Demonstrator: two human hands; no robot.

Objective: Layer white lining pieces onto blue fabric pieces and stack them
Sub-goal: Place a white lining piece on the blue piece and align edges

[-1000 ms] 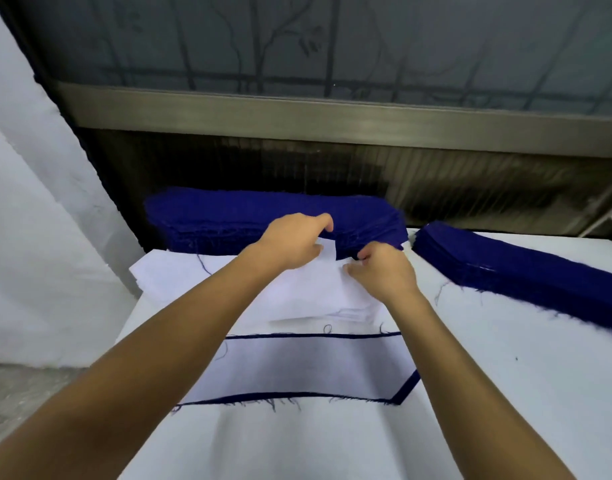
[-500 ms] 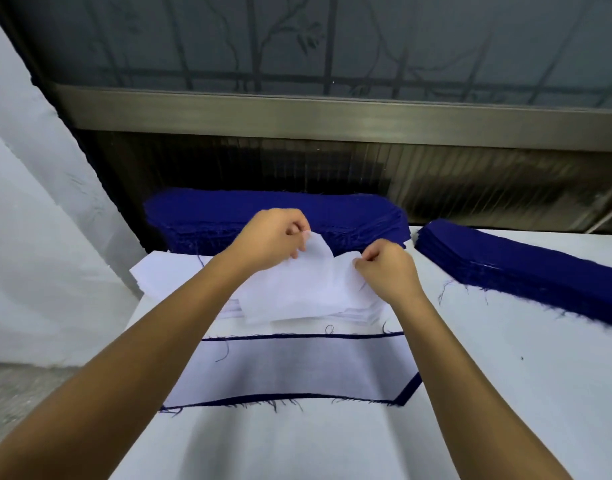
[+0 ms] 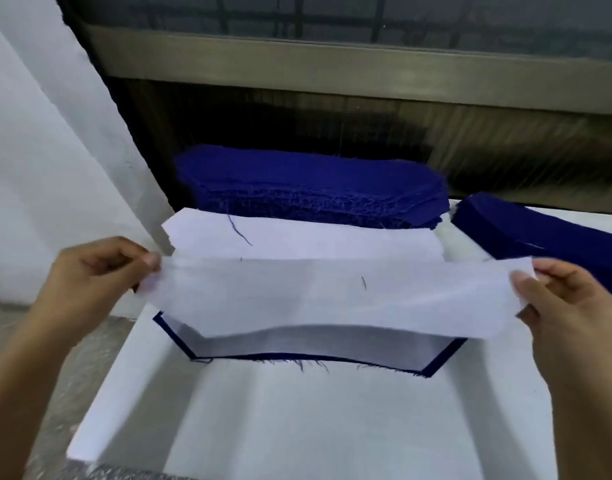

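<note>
I hold one white lining piece stretched flat in the air. My left hand pinches its left end and my right hand pinches its right end. Below it on the white table lies the layered stack, its top white with a blue fabric edge showing around it; the held piece hides its far part. Behind lies the pile of white lining pieces. A thick stack of blue fabric pieces sits at the table's far edge.
A second stack of blue fabric runs along the right side of the table. A white wall stands at the left, and a dark window frame rises behind the table. The table's left edge drops to a grey floor.
Both hands lifted one lining piece off the white pile, moved apart to its ends and pulled it toward me, taut over the layered stack. The view has also shifted closer.
</note>
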